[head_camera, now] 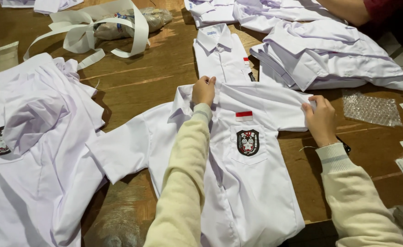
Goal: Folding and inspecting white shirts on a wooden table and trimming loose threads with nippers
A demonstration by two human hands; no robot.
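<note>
A white short-sleeved shirt (251, 183) lies face up on the wooden table (142, 77), with a dark crest badge on its chest pocket and a small red and white patch above it. My left hand (204, 89) pinches the collar at the top of the shirt. My right hand (320, 120) grips the edge of the shirt's right sleeve. Both arms wear cream knitted sleeves.
A pile of unfolded white shirts (32, 151) fills the left side. Folded white shirts (325, 59) are stacked at the back right, one folded shirt (220, 52) behind my left hand. White paper strips (96, 32), a bubble-wrap sheet (370, 110) and another person's arm (347, 10) lie beyond.
</note>
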